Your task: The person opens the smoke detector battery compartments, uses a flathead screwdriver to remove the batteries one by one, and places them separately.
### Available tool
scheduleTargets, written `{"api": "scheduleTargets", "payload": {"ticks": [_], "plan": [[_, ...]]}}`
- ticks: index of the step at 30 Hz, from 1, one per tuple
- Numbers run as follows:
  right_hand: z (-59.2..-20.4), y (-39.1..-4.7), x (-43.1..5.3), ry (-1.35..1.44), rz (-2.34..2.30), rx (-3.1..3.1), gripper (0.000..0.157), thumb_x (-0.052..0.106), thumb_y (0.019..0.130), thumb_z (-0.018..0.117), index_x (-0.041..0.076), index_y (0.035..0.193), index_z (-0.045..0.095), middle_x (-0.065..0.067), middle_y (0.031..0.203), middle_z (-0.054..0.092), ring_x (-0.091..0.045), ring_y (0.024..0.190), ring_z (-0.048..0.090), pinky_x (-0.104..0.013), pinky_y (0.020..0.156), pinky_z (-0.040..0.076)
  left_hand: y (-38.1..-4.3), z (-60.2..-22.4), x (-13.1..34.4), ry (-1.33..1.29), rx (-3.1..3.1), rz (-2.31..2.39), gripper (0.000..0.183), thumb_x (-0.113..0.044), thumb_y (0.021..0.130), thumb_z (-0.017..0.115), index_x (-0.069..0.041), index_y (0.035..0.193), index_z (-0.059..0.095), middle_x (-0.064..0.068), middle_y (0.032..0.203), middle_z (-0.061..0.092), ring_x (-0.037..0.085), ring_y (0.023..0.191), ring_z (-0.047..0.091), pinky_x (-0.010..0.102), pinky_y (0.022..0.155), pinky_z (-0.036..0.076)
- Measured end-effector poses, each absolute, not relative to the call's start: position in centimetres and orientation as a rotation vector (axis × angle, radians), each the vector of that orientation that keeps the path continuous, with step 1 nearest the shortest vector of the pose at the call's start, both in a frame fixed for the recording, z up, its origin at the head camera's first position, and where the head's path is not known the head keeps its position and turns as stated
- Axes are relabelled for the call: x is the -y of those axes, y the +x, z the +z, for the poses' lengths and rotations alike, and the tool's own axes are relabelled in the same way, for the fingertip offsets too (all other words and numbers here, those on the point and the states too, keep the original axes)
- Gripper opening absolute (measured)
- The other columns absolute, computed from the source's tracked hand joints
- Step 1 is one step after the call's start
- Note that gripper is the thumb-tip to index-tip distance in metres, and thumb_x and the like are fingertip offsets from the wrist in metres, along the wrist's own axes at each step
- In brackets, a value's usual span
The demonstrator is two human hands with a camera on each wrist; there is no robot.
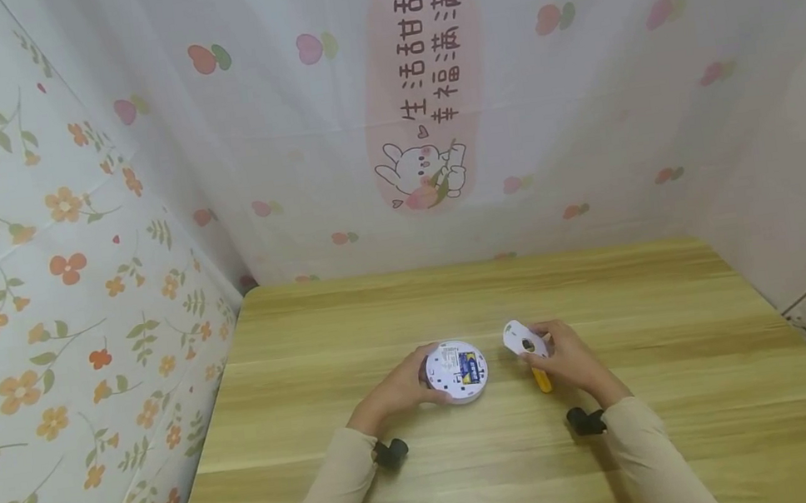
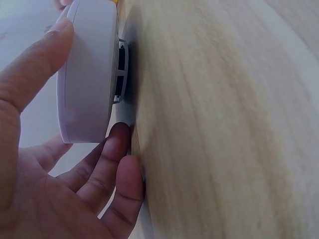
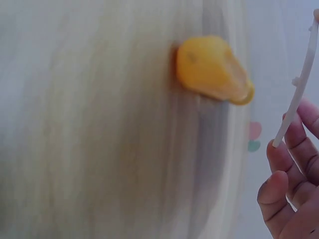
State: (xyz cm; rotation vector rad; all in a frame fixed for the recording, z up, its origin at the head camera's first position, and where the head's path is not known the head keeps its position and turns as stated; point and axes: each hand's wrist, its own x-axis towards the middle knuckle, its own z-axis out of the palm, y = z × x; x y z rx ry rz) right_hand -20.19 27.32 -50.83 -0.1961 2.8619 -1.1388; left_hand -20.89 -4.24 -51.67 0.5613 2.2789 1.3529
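Note:
My left hand (image 1: 404, 384) grips a round white smoke detector (image 1: 445, 372) by its left rim, thumb on the near side. A blue and yellow battery (image 1: 471, 367) sits in its upturned face. From the side in the left wrist view, the smoke detector's casing (image 2: 89, 74) has a slotted vent (image 2: 121, 72) facing the tabletop. To the right, my right hand (image 1: 569, 359) pinches a thin white mounting plate (image 1: 514, 337) with a hole in its middle, held apart from the detector. Below that hand lies a yellow-handled tool (image 1: 542, 380); its far end is hidden.
Both hands work over a wood-grain table (image 1: 307, 330). A printed curtain (image 1: 270, 150) hangs behind its far edge, and a flowered one (image 1: 80, 325) stands along the left side. Black wrist mounts (image 1: 392, 454) are on both forearms.

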Motion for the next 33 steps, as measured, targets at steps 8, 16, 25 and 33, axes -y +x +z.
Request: {"api": "scheduleTargets", "payload": {"ticks": [8,16,25,33], "plan": [[-51.1,-19.9,-28.7,-0.11,-1.15,-2.863,0.064,0.027,0.086,0.071,-0.011,0.131,0.047,-0.028,0.117,0.053,-0.031,0.096,0.056,-0.026,0.069,0.049,-21.1,-51.8,4.2,0.581,-2.289,1.349,0.097,-0.021,0.074,0.083,-0.005,0.151,0.027,0.017,0.154,0.033,0.033,0.141,0.034,0.048,0.118,0.023],[-51.8,-19.6,-29.9,-0.088,-0.995,-2.964,0.065,0.03,0.087,0.068,-0.012,0.131,0.048,-0.032,0.117,0.052,-0.036,0.097,0.054,-0.045,0.08,0.051,-21.1,-51.9,4.2,0.604,-2.292,1.344,0.096,-0.02,0.073,0.084,-0.005,0.15,0.028,0.017,0.154,0.034,0.034,0.141,0.034,0.048,0.118,0.024],[-52.4,-19.5,-31.3,-0.005,-0.881,-3.0,0.064,0.034,0.087,0.065,-0.012,0.128,0.049,-0.035,0.121,0.051,-0.037,0.1,0.055,-0.049,0.083,0.05,-21.0,-51.9,4.3,0.61,-2.291,1.347,0.095,-0.02,0.074,0.083,-0.004,0.15,0.028,0.018,0.153,0.034,0.034,0.141,0.035,0.048,0.118,0.024],[-51.9,-19.5,-31.6,0.068,-0.747,-3.014,0.064,0.034,0.089,0.061,-0.013,0.13,0.048,-0.036,0.118,0.053,-0.036,0.094,0.057,-0.047,0.076,0.05,-21.1,-52.1,4.3,0.597,-2.291,1.352,0.096,-0.022,0.074,0.084,-0.007,0.151,0.028,0.016,0.154,0.034,0.033,0.141,0.034,0.047,0.118,0.024]]}}
